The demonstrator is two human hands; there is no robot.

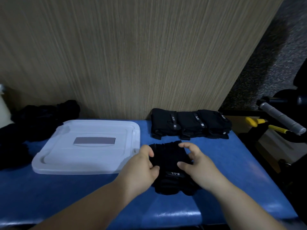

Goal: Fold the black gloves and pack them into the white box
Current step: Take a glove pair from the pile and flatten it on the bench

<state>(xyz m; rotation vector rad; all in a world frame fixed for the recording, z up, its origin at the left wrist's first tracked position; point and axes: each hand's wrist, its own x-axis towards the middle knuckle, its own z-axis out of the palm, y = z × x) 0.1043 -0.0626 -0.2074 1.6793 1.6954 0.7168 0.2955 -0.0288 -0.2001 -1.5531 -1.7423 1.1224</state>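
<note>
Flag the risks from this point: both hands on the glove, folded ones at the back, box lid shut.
1. The white box is still lidded; both the left hand and the right hand are busy on the glove, so packing may stall.
2. The folded gloves sit near the table's right edge; a sweep could knock them off.
3. The unfolded pile is dark and easily missed.

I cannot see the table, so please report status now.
Both hands, left and right, pinching black glove on blue table. Three folded stacks behind. White box lid on.
</note>
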